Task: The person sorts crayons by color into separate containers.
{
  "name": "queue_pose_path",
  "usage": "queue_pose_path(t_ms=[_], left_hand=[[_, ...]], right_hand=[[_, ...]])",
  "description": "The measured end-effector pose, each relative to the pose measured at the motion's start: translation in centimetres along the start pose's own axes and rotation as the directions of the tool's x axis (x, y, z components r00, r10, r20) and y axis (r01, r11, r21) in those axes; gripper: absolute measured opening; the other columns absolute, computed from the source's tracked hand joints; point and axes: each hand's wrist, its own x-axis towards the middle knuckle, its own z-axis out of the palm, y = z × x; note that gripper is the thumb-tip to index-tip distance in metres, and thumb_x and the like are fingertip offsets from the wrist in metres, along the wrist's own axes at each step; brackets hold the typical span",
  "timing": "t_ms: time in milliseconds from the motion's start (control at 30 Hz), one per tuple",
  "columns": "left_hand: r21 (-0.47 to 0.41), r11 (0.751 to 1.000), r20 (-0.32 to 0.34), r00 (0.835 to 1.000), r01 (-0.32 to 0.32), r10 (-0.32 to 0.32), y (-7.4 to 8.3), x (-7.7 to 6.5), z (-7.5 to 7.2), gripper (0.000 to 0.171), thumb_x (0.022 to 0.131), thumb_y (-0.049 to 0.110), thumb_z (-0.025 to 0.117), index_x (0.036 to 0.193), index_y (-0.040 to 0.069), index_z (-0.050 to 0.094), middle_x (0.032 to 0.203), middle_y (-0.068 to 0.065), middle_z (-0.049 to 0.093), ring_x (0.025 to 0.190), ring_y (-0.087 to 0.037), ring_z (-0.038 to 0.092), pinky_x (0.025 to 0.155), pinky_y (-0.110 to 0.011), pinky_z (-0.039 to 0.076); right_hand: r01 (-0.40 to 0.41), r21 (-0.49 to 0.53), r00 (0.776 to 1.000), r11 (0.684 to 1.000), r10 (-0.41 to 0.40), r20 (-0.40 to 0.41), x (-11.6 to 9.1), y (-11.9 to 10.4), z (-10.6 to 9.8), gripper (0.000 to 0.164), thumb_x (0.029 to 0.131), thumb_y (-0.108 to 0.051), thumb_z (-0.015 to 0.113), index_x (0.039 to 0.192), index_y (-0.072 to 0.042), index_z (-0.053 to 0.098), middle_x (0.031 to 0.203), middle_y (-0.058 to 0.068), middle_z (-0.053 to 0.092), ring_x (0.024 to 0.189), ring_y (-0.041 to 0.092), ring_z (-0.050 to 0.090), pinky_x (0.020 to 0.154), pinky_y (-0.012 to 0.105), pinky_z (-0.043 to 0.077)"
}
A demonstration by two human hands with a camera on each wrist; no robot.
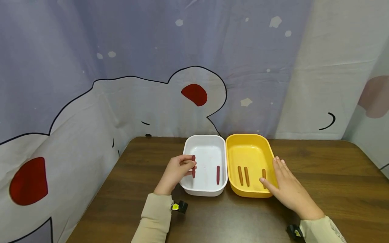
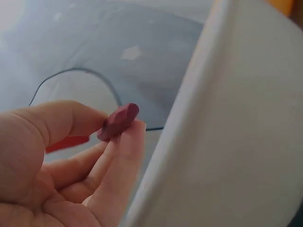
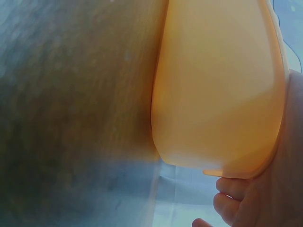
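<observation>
My left hand (image 1: pixel 178 172) pinches a dark red crayon (image 1: pixel 193 167) between thumb and fingertips, above the left side of a white tray (image 1: pixel 204 193). The left wrist view shows the crayon (image 2: pixel 119 121) close up, its surface faceted. Inside the white tray lies another dark red crayon (image 1: pixel 218 175). My right hand (image 1: pixel 287 189) rests at the right rim of a yellow tray (image 1: pixel 250 194), fingers extended along the outside and thumb reaching over the inside. Two brown crayons (image 1: pixel 240 175) lie side by side in the yellow tray; a third brown crayon (image 1: pixel 264 173) is partly covered by the right thumb.
Both trays stand side by side on a brown wooden table (image 1: pixel 231 222), near its back edge. Behind the table hangs a printed curtain (image 1: pixel 146 40). Wrist-worn devices sit on both sleeves; the left one (image 1: pixel 182 206) is near the white tray's front corner.
</observation>
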Motion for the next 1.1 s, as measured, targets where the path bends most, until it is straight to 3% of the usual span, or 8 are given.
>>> queue_pose_path(t_ms=[167, 267, 400, 533, 767, 1100], left_hand=[[0.201, 0.977, -0.023, 0.997, -0.074, 0.080, -0.4, 0.2, 1.7, 0.027, 0.091, 0.006, 0.073, 0.114, -0.009, 0.070, 0.095, -0.014, 0.072, 0.083, -0.020, 0.073, 0.072, -0.032, 0.062], [0.318, 0.941, -0.043, 0.990, -0.112, 0.133, -0.6, 0.2, 2.3, 0.027, 0.090, 0.009, 0.076, 0.112, -0.005, 0.072, 0.092, -0.010, 0.073, 0.082, -0.019, 0.073, 0.071, -0.028, 0.061], [0.395, 0.905, -0.047, 0.981, -0.157, 0.190, -0.7, 0.0, 2.7, 0.030, 0.090, 0.010, 0.075, 0.114, -0.007, 0.070, 0.089, -0.009, 0.072, 0.078, -0.018, 0.072, 0.069, -0.028, 0.059], [0.422, 0.889, -0.056, 0.973, -0.181, 0.224, -0.5, -0.1, 2.8, 0.030, 0.093, 0.010, 0.072, 0.115, -0.009, 0.070, 0.088, -0.010, 0.073, 0.075, -0.018, 0.072, 0.068, -0.029, 0.059], [0.478, 0.852, -0.094, 0.952, -0.214, 0.292, 0.5, -0.5, 1.8, 0.023, 0.094, 0.012, 0.067, 0.111, -0.002, 0.073, 0.092, -0.010, 0.074, 0.085, -0.023, 0.071, 0.079, -0.038, 0.059], [0.478, 0.867, -0.177, 0.952, -0.139, 0.250, 0.6, -0.6, -1.8, 0.024, 0.097, 0.014, 0.064, 0.115, 0.000, 0.071, 0.099, -0.012, 0.073, 0.091, -0.026, 0.070, 0.079, -0.041, 0.060]], right_hand=[[-0.005, 0.006, 1.000, 1.000, 0.005, 0.007, 0.1, 0.0, 0.0, 0.099, 0.102, -0.059, 0.049, 0.158, 0.010, 0.006, 0.165, 0.031, 0.004, 0.152, 0.048, 0.005, 0.117, 0.068, 0.017], [-0.004, 0.009, 1.000, 1.000, 0.004, 0.007, 0.1, 0.0, 0.1, 0.098, 0.102, -0.058, 0.050, 0.158, 0.010, 0.006, 0.165, 0.031, 0.004, 0.152, 0.049, 0.006, 0.116, 0.068, 0.017], [-0.005, 0.009, 1.000, 1.000, 0.005, 0.011, 0.2, 0.0, 0.0, 0.098, 0.102, -0.057, 0.049, 0.158, 0.009, 0.005, 0.165, 0.031, 0.003, 0.152, 0.048, 0.005, 0.116, 0.069, 0.016], [-0.006, 0.009, 1.000, 1.000, 0.006, 0.012, 0.1, 0.0, -0.1, 0.097, 0.102, -0.057, 0.049, 0.158, 0.009, 0.005, 0.165, 0.031, 0.002, 0.152, 0.048, 0.004, 0.116, 0.068, 0.016], [-0.005, 0.013, 1.000, 1.000, 0.005, 0.014, 0.2, 0.0, -0.1, 0.097, 0.103, -0.056, 0.049, 0.158, 0.009, 0.004, 0.165, 0.031, 0.002, 0.152, 0.048, 0.003, 0.117, 0.068, 0.015], [-0.005, 0.012, 1.000, 1.000, 0.005, 0.014, 0.1, 0.0, -0.1, 0.098, 0.102, -0.056, 0.050, 0.158, 0.010, 0.005, 0.165, 0.031, 0.003, 0.152, 0.049, 0.005, 0.116, 0.069, 0.017]])
